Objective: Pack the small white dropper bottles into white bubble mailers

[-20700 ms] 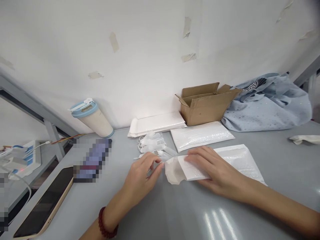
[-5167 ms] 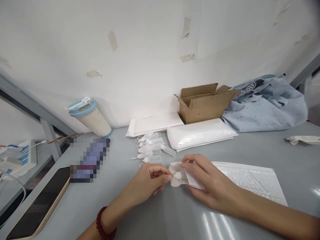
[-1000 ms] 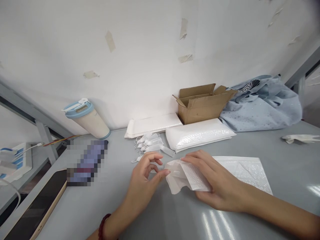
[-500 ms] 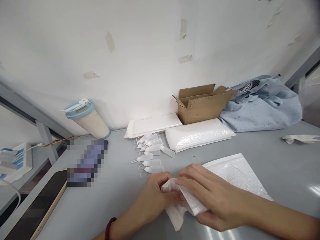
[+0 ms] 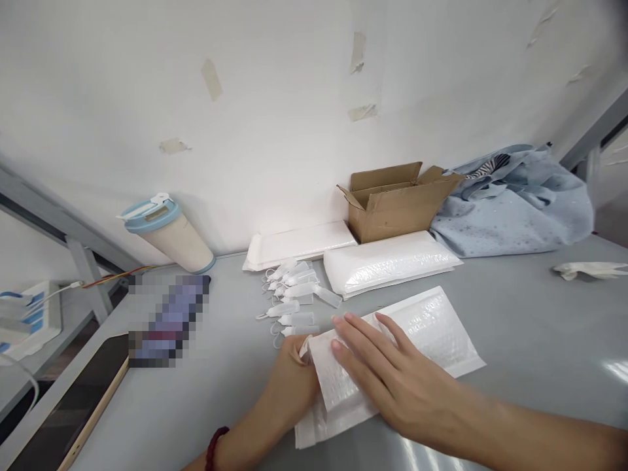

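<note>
Head view: both hands are at one white padded mailer (image 5: 338, 386), which lies slantwise on the grey surface (image 5: 534, 320) in front of the person, its left end toward the left hand (image 5: 297, 379). That hand is tucked against the mailer's left end, where a bit of pale paper shows by the knuckles; its fingers are hidden, so I cannot tell whether they pinch anything. The right hand (image 5: 392, 373) is spread across the mailer's middle with the fingers stretched out and no grip showing, seemingly holding it flat. Just beyond the left hand lies a loose cluster of small translucent bottles (image 5: 297, 319), many with looped strings or caps at the tip, none seen in either hand. Farther back are a plump pair of padded mailers (image 5: 392, 261) and a flatter white stack (image 5: 304, 243), with an open cardboard box (image 5: 397, 212) behind. The step in hand looks to be work at the mailer's left end, one hand steadying while the other deals with the edge. As I judge it, the next move calls for light pressure from the right hand and a careful left, since thin paper could crease or tear.
</note>
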### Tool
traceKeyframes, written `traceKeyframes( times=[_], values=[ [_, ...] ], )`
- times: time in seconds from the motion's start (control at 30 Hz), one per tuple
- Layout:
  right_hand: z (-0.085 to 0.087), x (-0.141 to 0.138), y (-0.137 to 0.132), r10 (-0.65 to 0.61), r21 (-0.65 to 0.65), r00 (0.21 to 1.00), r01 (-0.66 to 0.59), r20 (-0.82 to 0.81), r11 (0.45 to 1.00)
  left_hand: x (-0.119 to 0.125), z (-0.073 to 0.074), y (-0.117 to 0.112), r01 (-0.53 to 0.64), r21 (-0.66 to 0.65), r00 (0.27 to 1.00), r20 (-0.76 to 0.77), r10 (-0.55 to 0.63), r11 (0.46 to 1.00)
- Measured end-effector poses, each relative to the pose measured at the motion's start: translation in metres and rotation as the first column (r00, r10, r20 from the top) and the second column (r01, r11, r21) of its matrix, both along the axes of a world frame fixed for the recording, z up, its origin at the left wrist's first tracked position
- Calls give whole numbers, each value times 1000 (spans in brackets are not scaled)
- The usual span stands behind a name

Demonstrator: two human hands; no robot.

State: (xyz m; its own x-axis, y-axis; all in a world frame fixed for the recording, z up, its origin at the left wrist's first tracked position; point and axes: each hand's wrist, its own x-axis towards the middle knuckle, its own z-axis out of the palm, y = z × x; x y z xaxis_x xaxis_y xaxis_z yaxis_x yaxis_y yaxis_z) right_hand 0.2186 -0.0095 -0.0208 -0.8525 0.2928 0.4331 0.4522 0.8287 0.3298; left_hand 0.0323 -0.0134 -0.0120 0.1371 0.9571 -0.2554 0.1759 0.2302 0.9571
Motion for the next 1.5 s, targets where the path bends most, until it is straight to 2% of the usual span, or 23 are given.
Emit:
traceKeyframes(
  times=[0.17,0.37,0.6,0.77,0.93,1.13,1.27,1.43,1.5],
  values=[
    [1,-2,-3,29,18,1000,-29,11,999,-2,1,1,57,-67,989,138,-48,996],
    [-1,-4,-6,42,-24,995,-44,-86,999,-2,1,1,54,-93,988,151,-40,994],
    [-7,-7,-8,11,76,993,-2,-115,997,-2,-3,3,60,-52,992,111,-54,997],
    [-9,-5,-2,-23,108,994,34,-109,994,-7,3,4,79,-127,996,57,-72,989],
    [-4,-2,0,-61,98,992,72,-112,993,-20,13,8,139,-204,983,146,-110,969],
    [-11,0,3,-58,29,996,60,-64,998,-38,25,15,265,-202,962,119,-245,943],
    [-13,1,5,-22,8,997,22,-71,1000,-34,23,15,190,-199,981,87,-175,961],
    [-13,1,5,9,19,996,-7,-94,1000,-33,23,13,-16,-157,1000,17,19,987],
    [-15,0,4,15,20,995,-13,-94,1000,-36,22,11,16,-113,1000,-25,-19,994]
  ],
)
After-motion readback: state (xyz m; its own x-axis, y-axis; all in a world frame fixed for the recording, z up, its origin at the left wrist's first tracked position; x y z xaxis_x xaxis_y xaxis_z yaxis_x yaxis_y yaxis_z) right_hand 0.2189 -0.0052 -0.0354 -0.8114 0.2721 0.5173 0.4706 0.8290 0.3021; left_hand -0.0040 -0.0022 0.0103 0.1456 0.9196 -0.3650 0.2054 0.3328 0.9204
